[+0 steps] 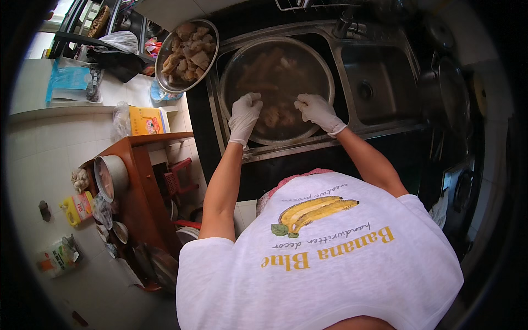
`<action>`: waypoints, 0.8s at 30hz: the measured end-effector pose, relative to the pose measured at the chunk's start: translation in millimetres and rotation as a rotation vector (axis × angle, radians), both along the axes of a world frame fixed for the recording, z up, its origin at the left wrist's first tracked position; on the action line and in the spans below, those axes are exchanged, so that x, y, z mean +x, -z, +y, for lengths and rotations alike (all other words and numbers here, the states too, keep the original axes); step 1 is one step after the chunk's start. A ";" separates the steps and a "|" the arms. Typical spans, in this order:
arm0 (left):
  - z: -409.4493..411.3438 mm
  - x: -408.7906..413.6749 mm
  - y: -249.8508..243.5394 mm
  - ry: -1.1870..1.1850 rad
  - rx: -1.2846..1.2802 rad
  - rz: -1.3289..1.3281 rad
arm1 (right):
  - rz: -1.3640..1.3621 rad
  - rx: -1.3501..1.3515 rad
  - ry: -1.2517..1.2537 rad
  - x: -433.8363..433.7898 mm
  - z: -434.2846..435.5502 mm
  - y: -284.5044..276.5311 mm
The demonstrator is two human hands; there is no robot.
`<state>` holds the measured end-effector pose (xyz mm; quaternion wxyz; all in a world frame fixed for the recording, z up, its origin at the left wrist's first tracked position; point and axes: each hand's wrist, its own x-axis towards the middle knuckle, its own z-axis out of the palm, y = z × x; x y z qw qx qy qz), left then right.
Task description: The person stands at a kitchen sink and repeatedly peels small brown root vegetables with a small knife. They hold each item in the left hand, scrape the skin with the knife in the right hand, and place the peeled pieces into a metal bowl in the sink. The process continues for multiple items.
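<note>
A wide round metal basin point(277, 140) of cloudy water stands in the left sink bowl, with pale pieces that look like meat point(277, 117) under the water. Over its near left part is my left hand point(245, 114), in a whitish glove, fingers curled. My right hand point(317, 110), gloved too, is over the near right part with bent fingers. The hands are apart, and whether either one grips something small is not clear. Up to the left, a metal bowl point(215, 49) holds many chunks of raw-looking meat point(190, 57).
To the right are the second sink bowl point(373, 82), under a faucet point(344, 25), and a pot with a lid point(453, 93). On the left stand a brown wooden cabinet point(144, 173), a metal pot point(119, 177), a yellow jug point(78, 208) and a yellow box point(145, 121).
</note>
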<state>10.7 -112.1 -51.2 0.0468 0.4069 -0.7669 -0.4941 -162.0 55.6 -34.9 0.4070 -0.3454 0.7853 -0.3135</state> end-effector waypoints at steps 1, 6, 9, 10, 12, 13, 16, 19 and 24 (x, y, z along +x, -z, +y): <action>7.7 -2.3 -24.6 0.099 0.022 -0.114 | -0.098 0.013 0.046 -2.4 3.5 0.7; 34.9 4.3 27.5 0.521 -0.801 -0.389 | -0.219 0.048 0.048 2.7 7.6 8.8; 32.0 -8.7 38.1 0.412 -0.658 -0.444 | -0.272 0.028 0.069 1.2 10.7 1.6; 30.6 -11.8 21.5 0.378 -0.614 -0.402 | -0.295 -0.002 0.104 -1.3 14.2 3.8; 24.1 -9.9 -18.7 0.302 -0.526 -0.326 | -0.318 -0.027 0.145 -5.1 19.7 3.4; 20.4 -7.2 -32.1 0.274 -0.518 -0.260 | -0.315 -0.024 0.155 -7.8 20.6 -0.7; 3.7 2.2 -59.7 0.201 -0.472 -0.056 | -0.317 -0.013 0.161 -9.2 19.6 -0.8; -28.6 2.6 -67.0 -0.082 -0.318 0.341 | -0.363 -0.029 0.172 -6.5 17.0 -6.4; -133.4 8.0 -78.7 -0.263 -0.761 0.473 | -0.423 -0.094 0.203 -12.9 20.1 -15.6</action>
